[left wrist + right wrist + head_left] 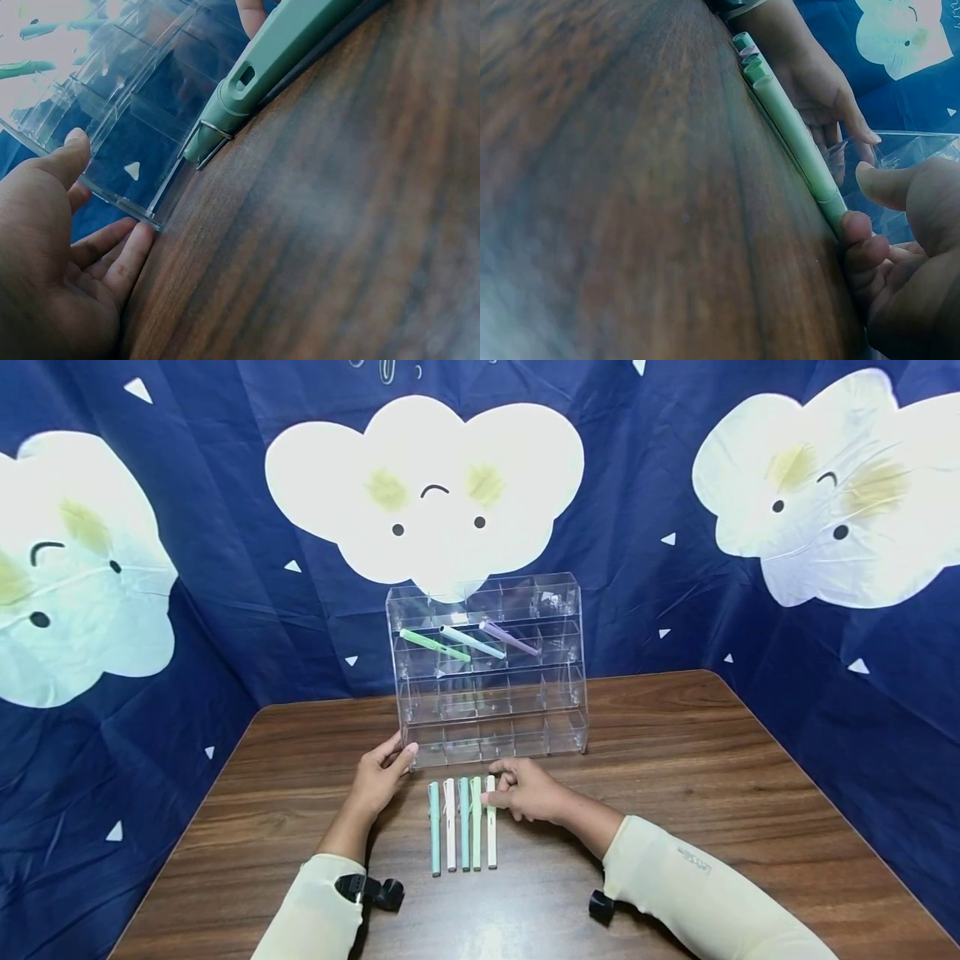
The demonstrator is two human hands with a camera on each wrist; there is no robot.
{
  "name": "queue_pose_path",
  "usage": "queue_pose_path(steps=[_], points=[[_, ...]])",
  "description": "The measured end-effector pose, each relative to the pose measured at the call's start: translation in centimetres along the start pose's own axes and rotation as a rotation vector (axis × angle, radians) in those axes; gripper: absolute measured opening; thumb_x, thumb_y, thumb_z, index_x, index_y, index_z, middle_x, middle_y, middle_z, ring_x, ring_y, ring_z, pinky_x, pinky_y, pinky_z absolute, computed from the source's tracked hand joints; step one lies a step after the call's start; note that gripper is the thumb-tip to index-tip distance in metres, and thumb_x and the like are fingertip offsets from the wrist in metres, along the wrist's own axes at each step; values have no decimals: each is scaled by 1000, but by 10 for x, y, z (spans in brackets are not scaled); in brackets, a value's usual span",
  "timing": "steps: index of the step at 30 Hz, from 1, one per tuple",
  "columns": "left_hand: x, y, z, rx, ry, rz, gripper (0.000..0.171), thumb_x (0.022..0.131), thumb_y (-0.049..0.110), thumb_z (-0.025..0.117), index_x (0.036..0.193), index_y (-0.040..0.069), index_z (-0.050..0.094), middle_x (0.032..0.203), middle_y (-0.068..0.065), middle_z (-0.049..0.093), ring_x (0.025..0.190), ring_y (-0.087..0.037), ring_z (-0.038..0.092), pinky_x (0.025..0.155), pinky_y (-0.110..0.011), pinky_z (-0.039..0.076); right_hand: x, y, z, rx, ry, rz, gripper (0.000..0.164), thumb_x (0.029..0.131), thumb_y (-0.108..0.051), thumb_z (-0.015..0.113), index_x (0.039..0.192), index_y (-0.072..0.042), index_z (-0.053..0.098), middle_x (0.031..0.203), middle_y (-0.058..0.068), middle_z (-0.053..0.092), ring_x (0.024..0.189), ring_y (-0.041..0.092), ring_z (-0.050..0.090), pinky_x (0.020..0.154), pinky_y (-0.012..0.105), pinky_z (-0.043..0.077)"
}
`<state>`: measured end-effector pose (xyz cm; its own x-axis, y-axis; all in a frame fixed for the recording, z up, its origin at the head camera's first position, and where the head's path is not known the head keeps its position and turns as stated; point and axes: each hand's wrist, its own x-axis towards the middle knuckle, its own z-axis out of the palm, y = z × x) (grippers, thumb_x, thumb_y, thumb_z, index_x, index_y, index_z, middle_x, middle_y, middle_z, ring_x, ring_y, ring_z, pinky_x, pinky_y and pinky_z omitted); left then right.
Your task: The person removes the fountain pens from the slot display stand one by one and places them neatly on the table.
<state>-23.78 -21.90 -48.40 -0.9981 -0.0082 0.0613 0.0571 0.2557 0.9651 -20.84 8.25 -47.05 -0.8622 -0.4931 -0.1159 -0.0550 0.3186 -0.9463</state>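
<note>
My left hand (381,774) holds the lower left corner of a clear acrylic display rack (491,750), thumb in front and fingers at its side edge (112,196). Several capped pens lie side by side on the table before the rack, among them a teal pen (435,831), a pale pink pen (451,827), a light green pen (476,827) and a white pen (492,839) at the right end. At the cap end of the white pen is my right hand (531,792). In the right wrist view its fingertips (855,227) are right at the pen row's end, the thumb standing apart.
On an upper tier of the rack lie a green pen (435,646), a light blue pen (472,642) and a purple pen (510,638), all slanted. The brown wooden table (675,760) backs onto a dark blue curtain (637,627) with white clouds.
</note>
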Motion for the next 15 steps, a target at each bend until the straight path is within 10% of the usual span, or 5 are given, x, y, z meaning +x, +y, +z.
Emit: queue_pose_path(steps=[15], points=[[0,-1,2,4,12,18,59,109,28,71,162,9,53,156,-23,61,111,-2,67,89,-14,61,-4,-5,-8,43,5,-4,64,98,-14,81,149,11,52,76,-3,62,52,11,51,45,19,39]])
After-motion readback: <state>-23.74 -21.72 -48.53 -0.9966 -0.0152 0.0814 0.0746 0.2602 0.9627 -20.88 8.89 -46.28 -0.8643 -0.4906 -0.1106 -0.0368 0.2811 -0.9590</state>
